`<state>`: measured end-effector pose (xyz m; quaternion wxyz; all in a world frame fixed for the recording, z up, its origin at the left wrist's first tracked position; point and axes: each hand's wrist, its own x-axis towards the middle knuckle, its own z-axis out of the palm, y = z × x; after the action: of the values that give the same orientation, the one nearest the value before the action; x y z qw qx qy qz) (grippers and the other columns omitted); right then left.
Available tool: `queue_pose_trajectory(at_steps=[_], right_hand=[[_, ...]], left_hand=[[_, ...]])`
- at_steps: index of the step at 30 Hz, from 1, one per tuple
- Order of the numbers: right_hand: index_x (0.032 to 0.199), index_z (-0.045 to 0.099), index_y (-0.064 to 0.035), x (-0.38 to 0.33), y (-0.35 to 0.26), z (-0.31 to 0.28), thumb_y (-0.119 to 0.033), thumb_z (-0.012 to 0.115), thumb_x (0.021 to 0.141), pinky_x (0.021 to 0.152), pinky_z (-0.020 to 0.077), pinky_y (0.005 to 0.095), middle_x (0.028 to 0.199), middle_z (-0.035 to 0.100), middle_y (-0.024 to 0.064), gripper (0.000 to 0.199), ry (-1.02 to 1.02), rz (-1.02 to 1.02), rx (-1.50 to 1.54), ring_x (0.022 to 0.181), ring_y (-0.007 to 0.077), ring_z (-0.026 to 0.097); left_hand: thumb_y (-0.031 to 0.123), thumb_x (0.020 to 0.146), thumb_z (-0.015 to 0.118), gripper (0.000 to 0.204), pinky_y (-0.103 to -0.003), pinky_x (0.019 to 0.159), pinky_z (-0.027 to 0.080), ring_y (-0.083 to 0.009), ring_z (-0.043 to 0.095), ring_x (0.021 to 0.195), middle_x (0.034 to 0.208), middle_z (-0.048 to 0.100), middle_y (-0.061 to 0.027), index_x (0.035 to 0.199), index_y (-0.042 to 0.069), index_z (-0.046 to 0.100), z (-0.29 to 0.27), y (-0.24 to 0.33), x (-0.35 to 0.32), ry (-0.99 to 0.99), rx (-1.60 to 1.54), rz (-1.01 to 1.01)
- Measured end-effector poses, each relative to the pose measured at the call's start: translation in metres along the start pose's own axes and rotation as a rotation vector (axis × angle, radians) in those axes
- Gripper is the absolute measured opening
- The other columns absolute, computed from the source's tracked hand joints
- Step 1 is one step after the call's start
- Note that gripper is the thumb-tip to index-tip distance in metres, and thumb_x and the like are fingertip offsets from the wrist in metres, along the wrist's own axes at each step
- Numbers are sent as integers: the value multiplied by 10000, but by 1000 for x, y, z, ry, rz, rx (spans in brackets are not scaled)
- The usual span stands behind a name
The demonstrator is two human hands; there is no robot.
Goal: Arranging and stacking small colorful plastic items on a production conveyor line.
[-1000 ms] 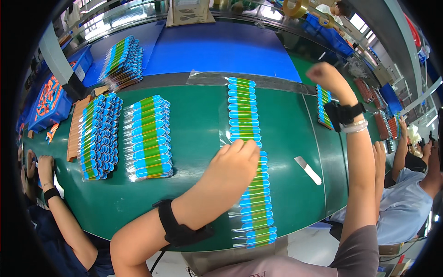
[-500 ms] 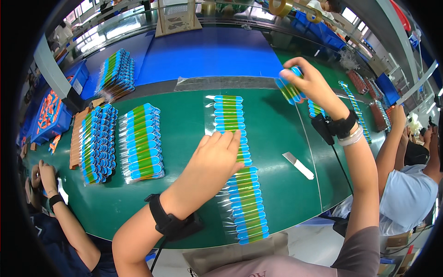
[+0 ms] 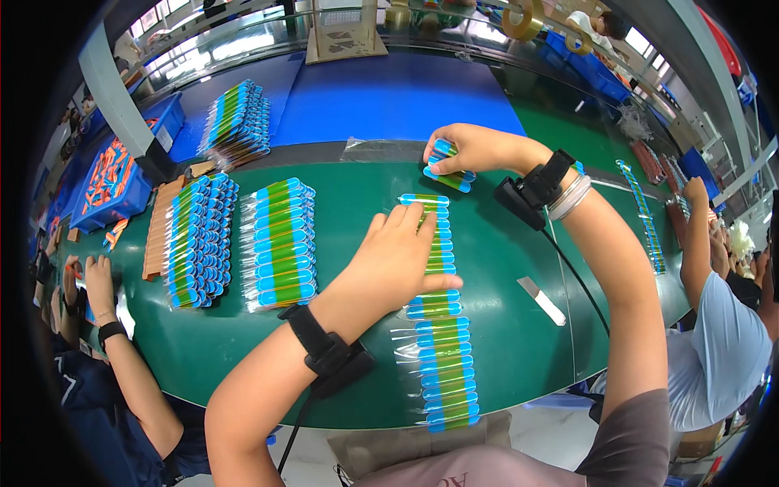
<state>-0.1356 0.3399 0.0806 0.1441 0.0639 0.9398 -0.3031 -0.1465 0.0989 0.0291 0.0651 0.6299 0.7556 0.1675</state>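
Note:
Down the middle of the green table runs a column of overlapping blue-and-green strips (image 3: 446, 365) with rounded ends, in clear plastic sleeves. My left hand (image 3: 393, 256) lies over the upper part of this column, palm down, fingers stretched and thumb out to the right. Just past the column's far end, my right hand (image 3: 475, 148) grips a small bundle of the same strips (image 3: 452, 180), held at a slant. Its fingers wrap over the bundle, so part of it is hidden. To the right of the column lies a blade with a white handle (image 3: 550, 308).
Stacks of sleeved strips (image 3: 280, 243) stand at left, one beside brown cardboard (image 3: 166, 227). Another stack (image 3: 237, 118) sits on the blue mat (image 3: 389, 101). A blue bin (image 3: 114, 203) holds orange pieces. Co-workers' arms (image 3: 134, 377) reach in from both sides.
My right hand has brought the bundle leftward, from the table's right side to the column's far end. My left hand remains on the column. The whole view has shifted slightly.

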Motion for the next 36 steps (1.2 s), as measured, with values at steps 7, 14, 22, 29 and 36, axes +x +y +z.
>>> queue_pose_trajectory(at_steps=[7, 14, 22, 29, 36], right_hand=[[1022, 637, -52, 18, -10, 21, -164, 751, 851, 780, 516, 324, 961, 675, 57, 234, 87, -272, -34, 872, 167, 627], [1041, 614, -53, 24, -10, 31, -149, 761, 833, 799, 513, 350, 991, 679, 70, 272, 112, -332, -113, 904, 221, 640], [1187, 587, -94, 14, -14, 12, -129, 778, 810, 805, 497, 324, 1056, 634, 60, 424, 142, -369, -106, 921, 167, 622], [1120, 670, -27, 7, -47, -95, -54, 712, 856, 839, 505, 255, 1011, 689, 22, 268, -223, -83, 2, 921, 102, 638], [1079, 711, -50, 31, -40, -71, -127, 685, 838, 869, 489, 323, 1035, 680, 23, 254, 120, 107, 394, 878, 114, 561]], left_hand=[[563, 852, 663, 845, -462, 1060, 364, -397, 408, 1319, 1478, 385, -294, 1373, -70, 459, 20, -5, -1, 120, 120, -6], [535, 845, 687, 836, -458, 1048, 364, -397, 405, 1323, 1478, 389, -295, 1380, -65, 459, 22, -5, 0, 141, 104, 3], [511, 830, 714, 812, -454, 1014, 380, -391, 426, 1303, 1450, 424, -295, 1356, -66, 491, 23, -6, -2, 175, 77, 2], [514, 823, 718, 809, -442, 965, 403, -381, 454, 1253, 1441, 431, -296, 1346, -66, 507, 25, -6, -2, 212, 63, 23], [518, 824, 703, 797, -439, 945, 405, -384, 467, 1227, 1420, 447, -299, 1322, -76, 518, 31, -10, -5, 264, 73, 44]])
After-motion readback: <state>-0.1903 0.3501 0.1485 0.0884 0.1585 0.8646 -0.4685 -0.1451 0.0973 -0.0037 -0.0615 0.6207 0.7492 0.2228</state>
